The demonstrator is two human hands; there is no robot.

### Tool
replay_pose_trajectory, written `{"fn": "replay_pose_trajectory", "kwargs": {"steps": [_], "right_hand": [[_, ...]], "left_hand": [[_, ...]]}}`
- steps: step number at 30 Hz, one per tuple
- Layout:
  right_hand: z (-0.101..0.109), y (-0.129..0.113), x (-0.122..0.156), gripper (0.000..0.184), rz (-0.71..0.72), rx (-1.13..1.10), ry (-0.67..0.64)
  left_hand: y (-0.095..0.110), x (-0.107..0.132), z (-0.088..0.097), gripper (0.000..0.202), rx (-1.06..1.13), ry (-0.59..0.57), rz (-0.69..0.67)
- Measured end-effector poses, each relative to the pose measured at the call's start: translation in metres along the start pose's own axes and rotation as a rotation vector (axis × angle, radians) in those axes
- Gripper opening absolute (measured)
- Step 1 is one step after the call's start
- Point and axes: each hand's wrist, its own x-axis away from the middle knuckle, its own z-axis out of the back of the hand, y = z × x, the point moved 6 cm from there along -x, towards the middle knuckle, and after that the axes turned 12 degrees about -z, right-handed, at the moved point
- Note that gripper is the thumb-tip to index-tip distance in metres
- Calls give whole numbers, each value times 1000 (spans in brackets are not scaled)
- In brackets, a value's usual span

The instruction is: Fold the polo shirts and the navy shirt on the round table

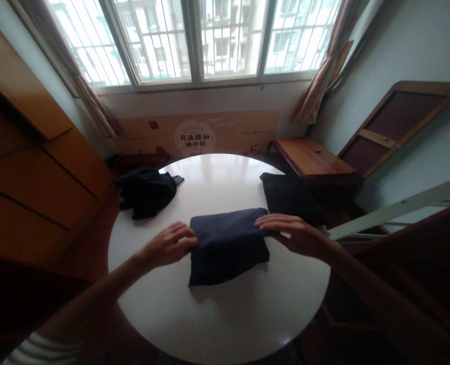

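Hands (175, 243) grip folded navy cloth (228, 246), opposite edges.

The table (225, 324) lies open nearside, with folded navy cloth (228, 243) blocking its middle.

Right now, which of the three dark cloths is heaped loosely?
The left black cloth, a rumpled heap; the navy cloth and right black cloth lie flatter, straighter-edged.

Round white table, glossy top, three lots of dark cloth on it.
Table (225, 324): dark-blue folded cloth (228, 246) about mid-top; rumpled black heap (147, 192) at far left edge; flat black folded piece (289, 195) far right, just beside the blue.
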Motion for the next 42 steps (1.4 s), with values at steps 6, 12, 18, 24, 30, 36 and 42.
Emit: {"fn": "replay_pose_trajectory", "kwargs": {"steps": [6, 12, 18, 24, 30, 36, 42], "right_hand": [[-54, -22, 74, 43, 136, 184, -236], [-50, -32, 34, 37, 49, 178, -188], [-107, -1, -18, 50, -133, 303, -186], [-103, 56, -9, 59, -446, 428, -104], [-57, 90, -21, 62, -662, 123, -170], [-56, 87, -19, 79, -1027, -548, -58], [-78, 76, -6, 65, -1092, -904, 26]], "left_hand": [[66, 25, -37, 11, 90, -249, -35], [58, -5, -45, 30, 205, -279, -45], [41, -28, -81, 55, 144, -233, 203], [70, 0, -93, 79, 184, -366, 263], [10, 3, -57, 40, 211, -117, 544], [-66, 44, -72, 67, 460, -189, 982], [-51, 45, -72, 55, 526, -175, 992]]}}
